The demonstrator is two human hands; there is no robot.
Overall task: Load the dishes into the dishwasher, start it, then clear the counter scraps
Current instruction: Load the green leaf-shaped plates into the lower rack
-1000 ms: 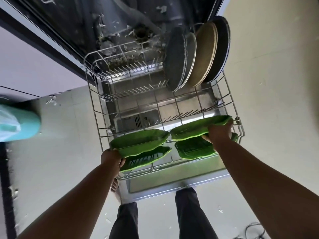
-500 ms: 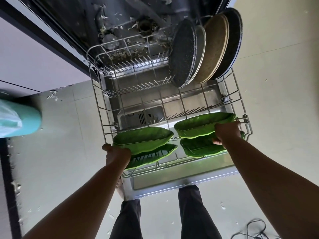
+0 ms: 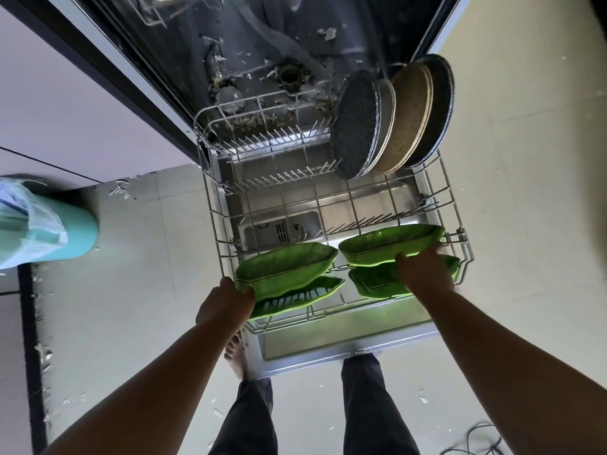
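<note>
The wire dishwasher rack is pulled out over the open door. Several green leaf-shaped dishes stand at its near end. My left hand grips the near end of the left upper green dish, with another green dish just below it. My right hand grips the right upper green dish above a lower green dish. Several round dark and tan plates stand upright at the far right of the rack.
Food scraps litter the dishwasher tub floor and the tiled floor. A teal bin with a plastic liner stands at the left. My legs and a bare foot are under the door's near edge. A dark cable lies at the lower right.
Both hands have stayed on the green dishes. The view has shifted, so the rack and plates sit lower and more to the right in frame.
</note>
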